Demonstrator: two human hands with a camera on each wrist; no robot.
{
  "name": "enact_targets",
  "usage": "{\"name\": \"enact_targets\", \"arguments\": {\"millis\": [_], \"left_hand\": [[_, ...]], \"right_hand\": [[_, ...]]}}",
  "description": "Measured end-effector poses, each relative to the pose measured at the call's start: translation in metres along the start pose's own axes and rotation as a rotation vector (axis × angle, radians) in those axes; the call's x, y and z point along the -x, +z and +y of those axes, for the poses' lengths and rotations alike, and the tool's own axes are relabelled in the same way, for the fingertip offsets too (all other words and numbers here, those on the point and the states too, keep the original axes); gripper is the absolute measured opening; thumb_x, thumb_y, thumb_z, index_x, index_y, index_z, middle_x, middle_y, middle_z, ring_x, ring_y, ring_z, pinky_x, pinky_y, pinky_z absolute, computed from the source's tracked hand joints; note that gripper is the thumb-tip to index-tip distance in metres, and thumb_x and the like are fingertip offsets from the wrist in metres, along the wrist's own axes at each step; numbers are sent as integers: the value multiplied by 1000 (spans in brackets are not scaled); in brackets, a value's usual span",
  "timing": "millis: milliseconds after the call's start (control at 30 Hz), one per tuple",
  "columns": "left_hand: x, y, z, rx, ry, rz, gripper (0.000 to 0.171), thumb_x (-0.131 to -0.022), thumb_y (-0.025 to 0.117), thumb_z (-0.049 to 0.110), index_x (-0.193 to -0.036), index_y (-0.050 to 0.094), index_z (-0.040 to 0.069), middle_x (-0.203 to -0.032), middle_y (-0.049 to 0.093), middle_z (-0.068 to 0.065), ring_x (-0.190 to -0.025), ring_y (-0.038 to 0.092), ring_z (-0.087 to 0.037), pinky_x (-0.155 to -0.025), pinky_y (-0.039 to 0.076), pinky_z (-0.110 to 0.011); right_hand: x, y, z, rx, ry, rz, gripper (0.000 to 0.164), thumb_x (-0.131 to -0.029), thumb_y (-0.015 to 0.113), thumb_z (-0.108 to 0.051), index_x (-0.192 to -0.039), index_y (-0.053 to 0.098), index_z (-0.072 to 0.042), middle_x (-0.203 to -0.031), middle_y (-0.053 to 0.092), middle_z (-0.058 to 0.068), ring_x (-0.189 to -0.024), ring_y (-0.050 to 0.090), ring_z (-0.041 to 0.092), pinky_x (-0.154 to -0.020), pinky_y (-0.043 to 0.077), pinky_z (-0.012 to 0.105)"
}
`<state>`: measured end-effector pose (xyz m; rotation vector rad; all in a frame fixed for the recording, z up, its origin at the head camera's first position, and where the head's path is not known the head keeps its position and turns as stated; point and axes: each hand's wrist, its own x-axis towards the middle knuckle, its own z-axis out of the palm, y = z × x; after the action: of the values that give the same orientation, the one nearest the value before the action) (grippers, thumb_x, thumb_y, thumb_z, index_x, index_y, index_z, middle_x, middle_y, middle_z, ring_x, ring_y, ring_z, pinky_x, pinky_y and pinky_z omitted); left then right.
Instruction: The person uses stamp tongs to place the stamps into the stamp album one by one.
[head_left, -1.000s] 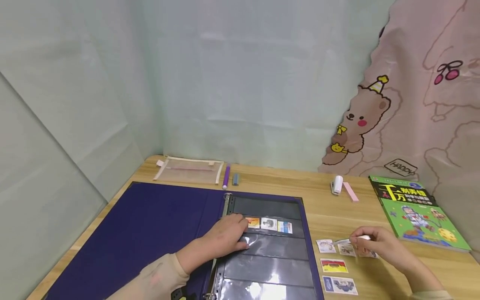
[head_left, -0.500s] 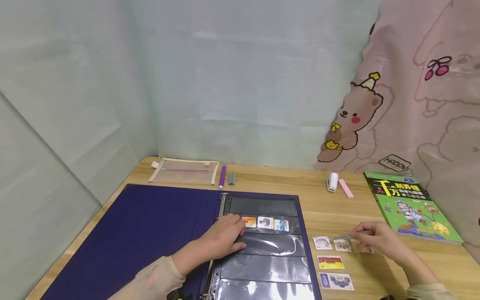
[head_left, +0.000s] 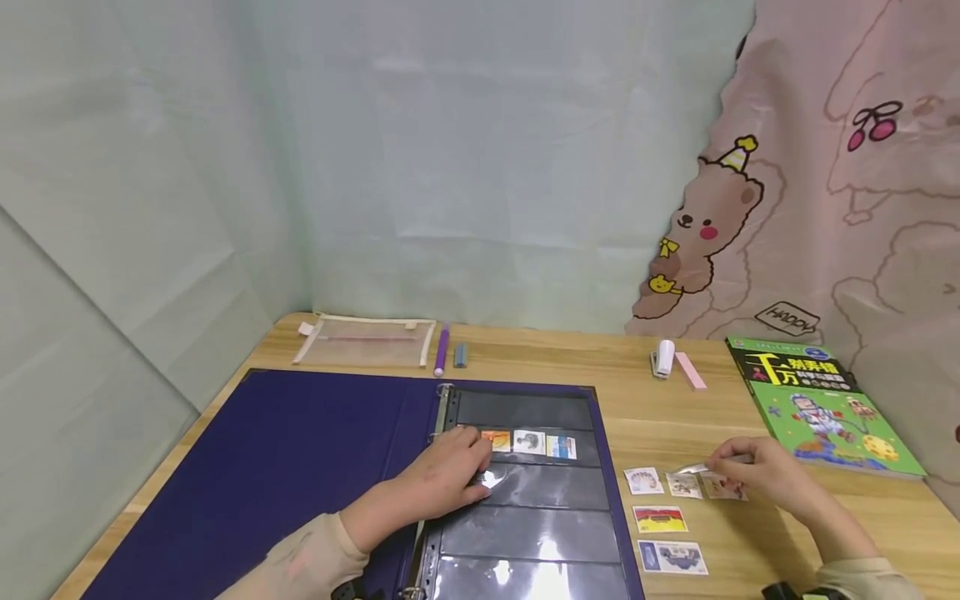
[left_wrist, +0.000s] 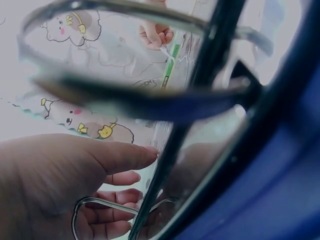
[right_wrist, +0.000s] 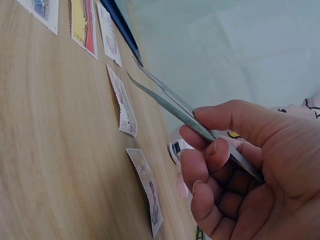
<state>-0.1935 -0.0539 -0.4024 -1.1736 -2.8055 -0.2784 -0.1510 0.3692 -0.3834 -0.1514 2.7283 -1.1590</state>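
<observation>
While the left hand (head_left: pixel 442 477) rests, fingers relaxed, on a page (head_left: pixel 532 492) of the album (head_left: pixel 315 450), the right hand (head_left: pixel 765 473) pinches tweezers (right_wrist: pixel 187 119), their tips parted, near stamps (head_left: pixel 686 487) lying on the table (head_left: pixel 660 429) just right of the album.

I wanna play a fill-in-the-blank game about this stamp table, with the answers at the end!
The right hand holds metal ____.
The person's ____ hand is over the open album.
The album shows ____ stamps in its pockets.
The marker beside the pouch is ____.

Missing words: tweezers; left; three; purple.
</observation>
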Motion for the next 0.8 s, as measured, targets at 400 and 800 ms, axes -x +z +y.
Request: {"name": "enact_targets", "arguments": {"millis": [400,800], "left_hand": [[-1,1,0,-7,-5,13,30,-75,69,38,-85,52,15,-81,48,6,-80,45,-11,-76,39,-30],[0,3,0,15,15,11,26,-77,67,36,-84,50,18,-80,42,8,-77,39,-10,-69,31,-25]], "right_hand": [[-2,3,-1,40,4,31,24,-87,57,-20,-90,62,3,-67,60,-4,-58,52,2,-50,43,23],[-3,4,0,6,7,-8,26,-87,57,-22,-91,62,3,-64,60,-5,-55,49,0,-49,41,22]]}}
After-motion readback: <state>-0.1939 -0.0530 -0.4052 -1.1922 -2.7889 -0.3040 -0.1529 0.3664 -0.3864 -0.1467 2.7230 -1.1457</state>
